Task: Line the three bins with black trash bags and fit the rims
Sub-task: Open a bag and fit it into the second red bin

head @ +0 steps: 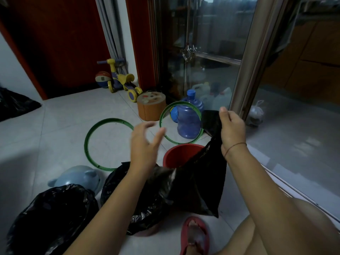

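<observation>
So in the head view we've got our right hand [232, 128] right of centre, fingers pinching the top edge of a black trash bag [204, 183] that hangs over the red bin [176, 155]. Our left hand [145, 144] floats mid-frame, fingers spread, gripping nothing. Two bins already wear black bags: one lower left [53, 216], one at bottom centre [139, 196]. Two green rims: one flat on the floor [88, 137], one propped against a blue water jug [187, 122].

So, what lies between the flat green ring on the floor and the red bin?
In the head view, the open left hand hovers over that stretch, between the green ring and the red bin; below it, bare floor tile.
</observation>
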